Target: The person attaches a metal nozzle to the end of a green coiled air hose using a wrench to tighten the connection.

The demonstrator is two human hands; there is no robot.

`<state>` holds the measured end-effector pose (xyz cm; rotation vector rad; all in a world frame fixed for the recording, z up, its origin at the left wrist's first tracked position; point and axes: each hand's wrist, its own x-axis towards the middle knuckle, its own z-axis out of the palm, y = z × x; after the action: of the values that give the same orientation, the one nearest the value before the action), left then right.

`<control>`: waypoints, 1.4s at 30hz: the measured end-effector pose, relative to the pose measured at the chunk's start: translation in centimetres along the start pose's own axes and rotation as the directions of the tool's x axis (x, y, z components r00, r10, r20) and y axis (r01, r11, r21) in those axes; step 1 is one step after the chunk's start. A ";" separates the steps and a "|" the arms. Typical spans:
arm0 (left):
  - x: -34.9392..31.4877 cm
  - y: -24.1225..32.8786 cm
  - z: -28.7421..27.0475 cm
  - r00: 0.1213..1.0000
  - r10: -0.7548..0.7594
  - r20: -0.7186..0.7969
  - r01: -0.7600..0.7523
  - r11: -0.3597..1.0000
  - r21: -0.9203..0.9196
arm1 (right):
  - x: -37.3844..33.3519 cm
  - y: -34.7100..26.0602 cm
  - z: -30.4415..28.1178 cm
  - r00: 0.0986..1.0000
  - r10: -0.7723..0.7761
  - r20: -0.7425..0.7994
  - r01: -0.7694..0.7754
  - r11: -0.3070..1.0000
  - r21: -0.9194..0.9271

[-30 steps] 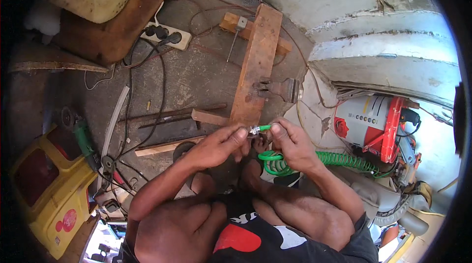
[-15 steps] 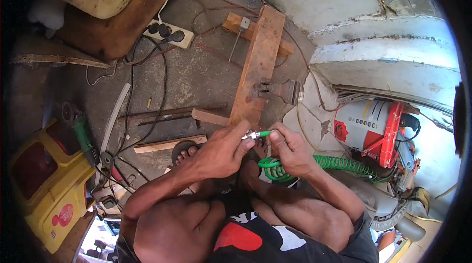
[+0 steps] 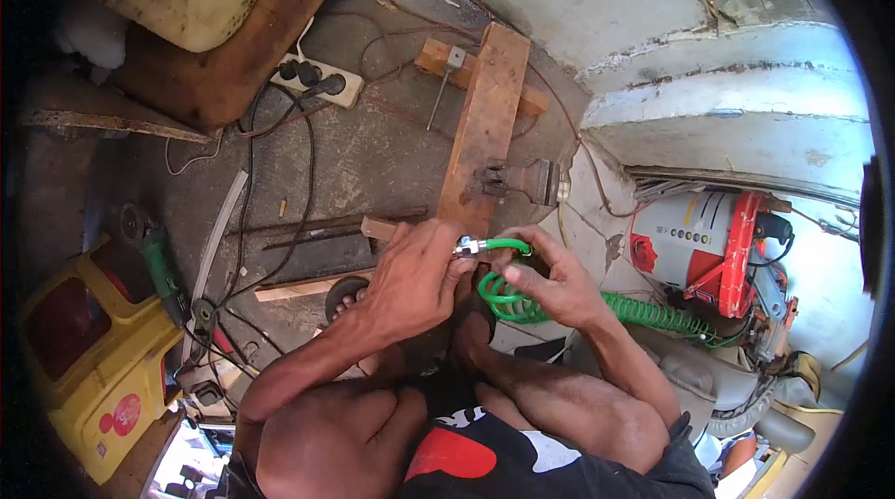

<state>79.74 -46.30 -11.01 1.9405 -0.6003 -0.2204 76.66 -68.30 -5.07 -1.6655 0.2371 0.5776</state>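
- Your left hand (image 3: 415, 270) pinches a shiny silver metal hose fitting (image 3: 469, 246) between thumb and fingers, in front of your knees.
- Your right hand (image 3: 559, 284) has its thumb and forefinger parted; a smooth, bright green plastic hose (image 3: 508, 243) leaves the fitting and bends toward that forefinger. Whether they touch, I cannot tell.
- Below your right hand the hose winds into loose round loops, then runs off to your right as a tight spiral.
- Ahead of your hands lies a long, straight-edged brown wooden plank (image 3: 492, 103), with a dark, worn metal vise (image 3: 524, 179) at its right edge.
- Left of the plank, rough, stained grey concrete floor (image 3: 359, 159) gives you room as far as the black cables (image 3: 310, 159).
- On your right, the space is bounded by a flaking off-white wall (image 3: 746, 126) and a white cylindrical machine with a red frame (image 3: 699, 238).
- At far left sits a moulded yellow plastic shell (image 3: 121, 359), beside a green-bodied angle grinder (image 3: 163, 280).
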 end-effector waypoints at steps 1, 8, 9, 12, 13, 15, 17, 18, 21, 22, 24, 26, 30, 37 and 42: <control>-0.2 0.0 0.1 1.000 0.002 -0.009 -0.002 1.000 -0.003 | -0.2 0.9 -0.3 1.000 -0.014 -0.011 0.015 0.999 0.040; -1.0 -0.5 0.3 0.997 -0.079 -0.026 0.077 0.996 -0.042 | 0.3 2.1 -1.4 0.998 0.024 -0.056 -0.022 0.999 0.045; -0.9 -0.4 0.2 0.997 -0.082 -0.012 0.081 0.996 -0.043 | 0.3 2.1 -1.6 0.999 0.011 -0.053 -0.010 1.000 0.020; -1.0 -0.4 0.2 0.997 -0.075 0.005 0.075 0.990 -0.116 | 0.3 1.9 -2.3 0.998 -0.066 0.004 0.066 0.984 -0.165; -1.0 -0.3 0.2 0.997 -0.073 0.024 0.075 0.991 -0.112 | 0.3 1.5 -2.5 0.993 -0.109 0.051 0.119 0.947 -0.297; -1.1 -0.1 0.1 0.996 -0.067 0.063 0.073 0.992 -0.106 | 0.4 1.4 -2.7 0.987 -0.126 0.097 0.153 0.916 -0.370; -1.4 0.0 0.1 0.970 -0.205 0.129 0.230 0.947 -0.223 | 0.5 1.5 -2.6 0.991 -0.097 0.096 0.119 0.959 -0.258; -1.6 0.0 0.2 0.948 -0.269 0.168 0.307 0.911 -0.276 | 0.5 1.6 -2.3 0.991 -0.099 0.085 0.110 0.983 -0.148; -2.1 -0.8 1.4 0.909 -0.397 0.124 0.409 0.801 -0.437 | 0.7 2.0 -1.6 0.998 -0.023 0.057 0.015 0.991 0.135; -2.2 -1.1 1.8 0.895 -0.424 0.140 0.436 0.760 -0.482 | 0.8 2.5 -1.8 0.998 0.050 0.048 -0.059 0.980 0.188; -2.4 -1.5 2.1 0.861 -0.477 0.176 0.485 0.668 -0.565 | 1.1 3.6 -1.9 0.995 0.095 0.017 -0.096 0.951 0.294; -2.0 -0.9 1.9 0.829 -0.518 0.212 0.537 0.630 -0.561 | 1.4 5.1 -1.9 0.998 0.047 -0.046 -0.025 0.918 0.396; -2.7 -2.1 2.2 0.861 -0.484 0.153 0.493 0.726 -0.479 | 1.8 5.2 -1.7 0.999 -0.013 -0.051 0.027 0.962 0.272; -2.4 -0.3 0.0 0.986 -0.164 0.026 0.166 0.976 -0.139 | 1.0 3.2 -2.3 0.995 -0.004 0.097 0.010 0.998 -0.065; -2.3 0.1 0.2 0.945 -0.325 0.023 0.308 0.869 -0.388 | 1.1 1.6 -2.2 0.983 0.025 0.180 -0.055 0.986 0.160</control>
<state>77.64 -45.32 -11.30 1.6393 -0.1818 -0.4684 77.38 -70.49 -6.87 -1.4434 0.1840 0.7138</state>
